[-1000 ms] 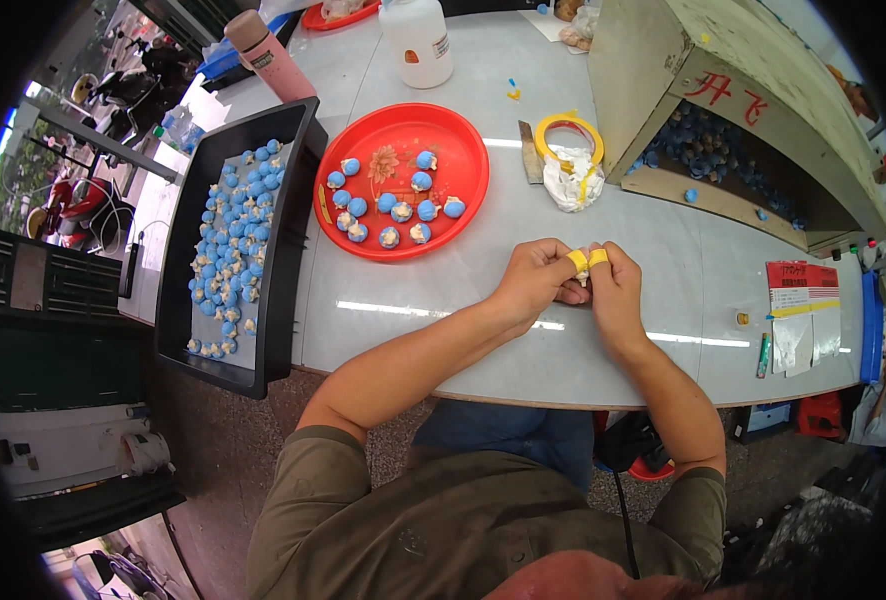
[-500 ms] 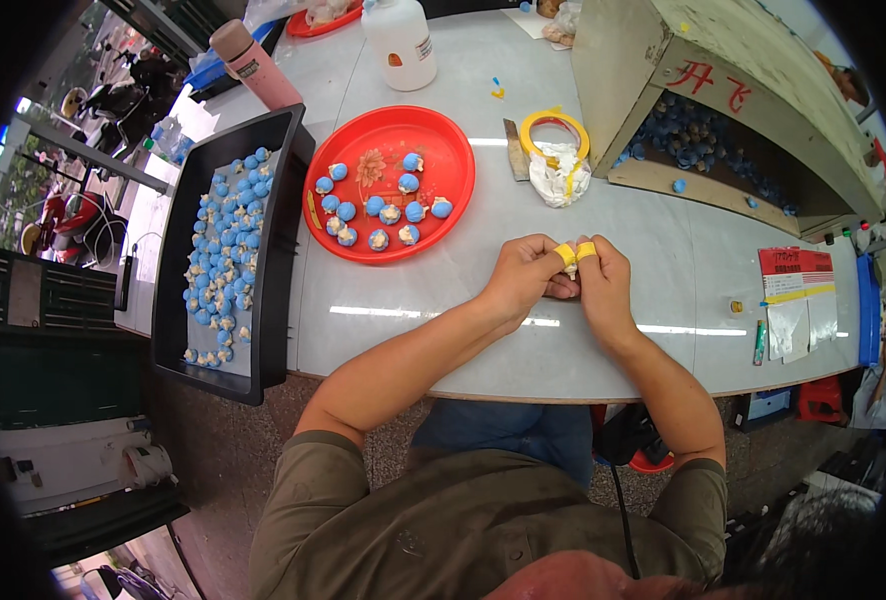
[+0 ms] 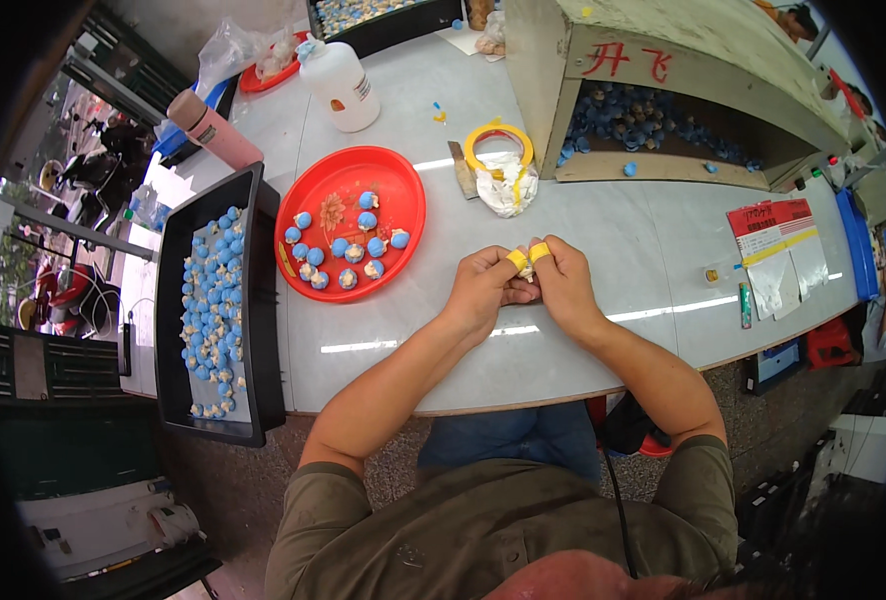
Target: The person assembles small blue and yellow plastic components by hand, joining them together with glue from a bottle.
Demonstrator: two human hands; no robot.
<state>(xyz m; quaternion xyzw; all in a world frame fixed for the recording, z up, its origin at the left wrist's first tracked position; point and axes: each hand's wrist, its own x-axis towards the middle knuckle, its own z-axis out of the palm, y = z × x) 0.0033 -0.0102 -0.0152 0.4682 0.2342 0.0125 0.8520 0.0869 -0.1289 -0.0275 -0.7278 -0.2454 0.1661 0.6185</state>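
Note:
Over the grey table, my left hand (image 3: 485, 284) and my right hand (image 3: 567, 292) meet, both closed, thumbs side by side. Yellow tape wraps each thumb. Between the fingertips shows a bit of a small cream-coloured piece (image 3: 526, 274); the fingers hide most of it, so its full shape cannot be made out. To the left of my hands sits a red round tray (image 3: 308, 190) with several small blue-and-cream balls (image 3: 367, 220) on it. A long black bin (image 3: 271, 300) farther left holds many more such balls (image 3: 213, 300).
Beyond my hands lie a roll of yellow tape (image 3: 473, 150), a crumpled white wad (image 3: 506, 190) and a flat strip (image 3: 460, 170). A box (image 3: 553, 130) with blue pieces inside stands far right. A white bottle (image 3: 341, 90), pink flask (image 3: 218, 135) and red-and-white packet (image 3: 775, 245) are around.
The head view has shifted, so the table things sit elsewhere in the picture and another black tray shows at the back. My hands stay together on the small piece, with little visible finger movement.

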